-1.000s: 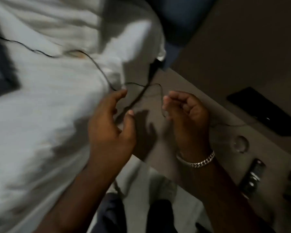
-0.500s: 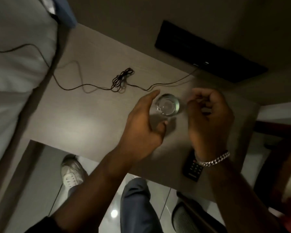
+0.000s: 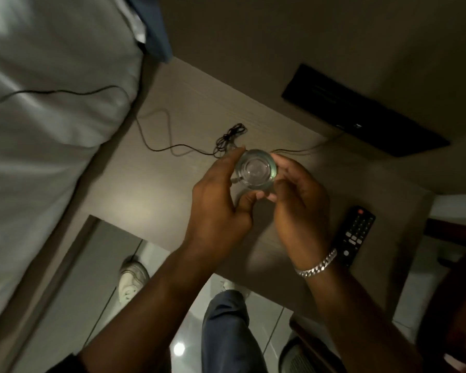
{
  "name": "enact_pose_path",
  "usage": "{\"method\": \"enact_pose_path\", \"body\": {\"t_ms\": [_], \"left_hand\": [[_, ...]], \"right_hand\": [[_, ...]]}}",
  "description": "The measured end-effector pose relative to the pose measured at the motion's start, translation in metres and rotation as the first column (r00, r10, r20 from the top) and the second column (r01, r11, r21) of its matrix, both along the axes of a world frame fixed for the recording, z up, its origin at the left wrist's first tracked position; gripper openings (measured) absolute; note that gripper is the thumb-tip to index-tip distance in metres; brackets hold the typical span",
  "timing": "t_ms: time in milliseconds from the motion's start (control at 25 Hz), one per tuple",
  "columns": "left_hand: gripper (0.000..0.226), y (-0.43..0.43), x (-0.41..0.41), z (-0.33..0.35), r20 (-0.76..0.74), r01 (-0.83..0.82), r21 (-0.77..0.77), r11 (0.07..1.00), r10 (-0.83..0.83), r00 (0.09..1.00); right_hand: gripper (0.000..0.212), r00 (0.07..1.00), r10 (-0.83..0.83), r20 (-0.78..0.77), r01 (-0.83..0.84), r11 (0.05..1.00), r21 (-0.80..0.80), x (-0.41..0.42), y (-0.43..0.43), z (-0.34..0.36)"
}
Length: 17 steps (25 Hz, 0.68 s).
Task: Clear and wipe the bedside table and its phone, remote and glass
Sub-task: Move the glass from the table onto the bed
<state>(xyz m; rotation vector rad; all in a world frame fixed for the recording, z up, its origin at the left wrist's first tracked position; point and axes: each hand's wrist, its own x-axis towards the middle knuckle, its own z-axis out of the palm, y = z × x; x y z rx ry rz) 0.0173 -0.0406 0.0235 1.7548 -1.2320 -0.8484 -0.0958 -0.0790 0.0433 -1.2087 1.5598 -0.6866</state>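
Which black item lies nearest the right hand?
The remote, just beside the right hand at its wrist; the flat black device sits far back by the wall.

Glass (image 3: 256,170) held over mid desk (image 3: 156,189), left hand (image 3: 218,205) on its left side, right hand (image 3: 299,211) on its right. Cable (image 3: 172,149) lies on desk behind glass, running left onto bed (image 3: 46,117). Remote (image 3: 357,234) on desk, right of right hand. Phone (image 3: 361,111) at desk's far right, against wall.
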Motion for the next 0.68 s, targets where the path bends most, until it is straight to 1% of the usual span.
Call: {"method": "enact_pose_path", "body": {"t_ms": [160,240,280,360,440,520,600,680], "left_hand": [[0.063,0.04,0.071,0.056,-0.026,-0.189,-0.025,0.982,0.188,0.982],[0.063,0.064,0.12,0.085,-0.086,-0.304,-0.015,0.953,0.302,0.95],[0.063,0.077,0.146,0.098,-0.117,-0.363,-0.012,0.932,0.359,0.926],[0.062,0.115,0.204,0.125,-0.108,-0.476,-0.03,0.879,0.471,0.876],[0.062,0.155,0.258,0.148,-0.061,-0.565,-0.051,0.823,0.562,0.825],[0.063,0.196,0.31,0.166,-0.046,-0.653,-0.07,0.754,0.652,0.757],[0.06,0.235,0.351,0.177,-0.019,-0.731,-0.077,0.678,0.732,0.681],[0.052,0.265,0.384,0.182,0.011,-0.776,-0.086,0.625,0.779,0.626]], "right_hand": [[0.036,0.991,0.131,0.012,-0.127,0.979,-0.156,0.075,0.023,0.044],[0.036,0.969,0.247,-0.008,-0.242,0.941,-0.237,0.127,0.036,0.071],[0.035,0.948,0.316,-0.032,-0.312,0.907,-0.282,0.154,0.045,0.084],[0.032,0.897,0.44,-0.048,-0.427,0.832,-0.353,0.217,0.068,0.11],[0.029,0.835,0.55,-0.001,-0.509,0.772,-0.381,0.281,0.096,0.131],[0.025,0.758,0.652,-0.002,-0.591,0.686,-0.424,0.344,0.128,0.142],[0.024,0.7,0.714,0.002,-0.635,0.624,-0.456,0.4,0.16,0.147],[0.021,0.631,0.775,0.011,-0.67,0.553,-0.496,0.445,0.184,0.148]]}}
